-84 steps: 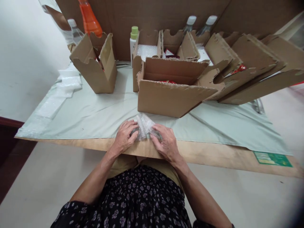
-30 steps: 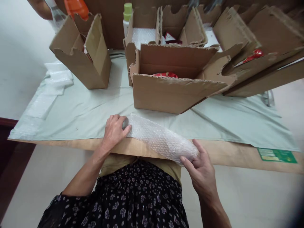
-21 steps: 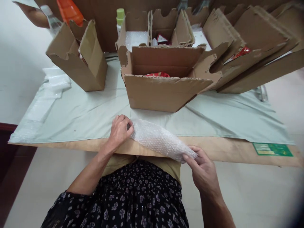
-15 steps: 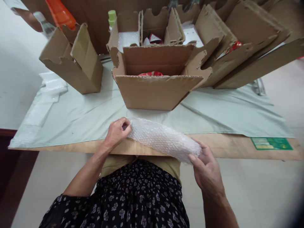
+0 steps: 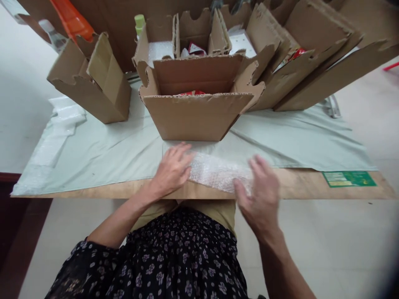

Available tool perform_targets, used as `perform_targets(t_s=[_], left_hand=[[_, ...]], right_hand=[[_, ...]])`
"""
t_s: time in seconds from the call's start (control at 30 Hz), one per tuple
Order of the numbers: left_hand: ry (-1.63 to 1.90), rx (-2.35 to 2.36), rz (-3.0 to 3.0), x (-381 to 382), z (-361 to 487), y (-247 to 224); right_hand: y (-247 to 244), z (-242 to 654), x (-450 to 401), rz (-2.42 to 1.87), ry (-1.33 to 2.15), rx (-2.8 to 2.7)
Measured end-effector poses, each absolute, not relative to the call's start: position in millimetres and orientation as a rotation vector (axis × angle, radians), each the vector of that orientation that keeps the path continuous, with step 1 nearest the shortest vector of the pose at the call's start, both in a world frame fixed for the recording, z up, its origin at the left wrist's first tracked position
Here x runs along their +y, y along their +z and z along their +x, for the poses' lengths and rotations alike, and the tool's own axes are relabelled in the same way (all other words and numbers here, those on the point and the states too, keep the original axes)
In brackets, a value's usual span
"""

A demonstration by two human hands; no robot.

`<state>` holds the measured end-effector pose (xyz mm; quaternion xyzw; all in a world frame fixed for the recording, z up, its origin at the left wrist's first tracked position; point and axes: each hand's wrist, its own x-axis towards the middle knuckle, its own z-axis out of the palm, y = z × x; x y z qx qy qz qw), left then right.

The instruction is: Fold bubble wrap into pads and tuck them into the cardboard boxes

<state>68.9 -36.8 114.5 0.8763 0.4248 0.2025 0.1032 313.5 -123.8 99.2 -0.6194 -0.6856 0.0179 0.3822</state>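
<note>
A clear bubble wrap bag (image 5: 216,170) lies flat across the front edge of the table, partly on the cloth and partly on bare wood. At its left end my left hand (image 5: 173,170) rests with fingers stretched out, overlapping the plastic. My right hand (image 5: 260,195), a little blurred, is over its right end, thumb and fingers apart. Whether the right fingertips touch the plastic I cannot tell. Just beyond stands an open cardboard box (image 5: 196,118) with something red showing inside.
Several cardboard holders (image 5: 195,33) with packaging stand behind. A narrower cardboard box (image 5: 93,87) is at the left, by an orange object (image 5: 73,20) and a clear bottle (image 5: 52,35). Stacked bubble wrap (image 5: 46,145) lies at the left edge. A green label (image 5: 349,179) marks the wood at right.
Both hands have let go of their pinch on the bubble wrap bag and opened. The bag has come down flat on the table, and my left hand has shifted right.
</note>
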Motion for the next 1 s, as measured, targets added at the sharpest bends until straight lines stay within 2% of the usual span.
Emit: perform_targets(t_s=[0.17, 0.27, 0.4, 0.5, 0.67, 0.83, 1.0], left_hand=[[0.239, 1.033, 2.605, -40.8, 71.5, 100.3], [0.309, 1.142, 2.521, -36.2, 32.2, 98.3], [0.525, 1.576, 2.417, -29.6, 6.0, 99.8], [0.488, 1.699, 2.391, -28.8, 30.7, 97.4], [0.484, 1.61, 2.362, -37.0, 84.5, 90.6], [0.603, 1.471, 2.18, -44.9, 71.6, 103.1], [0.722, 1.465, 2.271, -24.2, 36.8, 144.4]], right_hand=[[77.7, 295.7, -113.0, -1.484, 0.232, -2.213], [69.5, 334.2, -124.3, -1.626, 0.173, -2.074], [76.2, 380.3, -127.5, -1.725, 0.056, -1.835], [78.3, 380.4, -110.4, -1.772, 0.005, -1.911], [75.9, 367.9, -94.9, -1.807, 0.104, -2.026], [100.7, 373.2, -120.8, -1.857, 0.384, -1.922], [117.7, 339.3, -149.3, -1.623, 0.969, -1.66]])
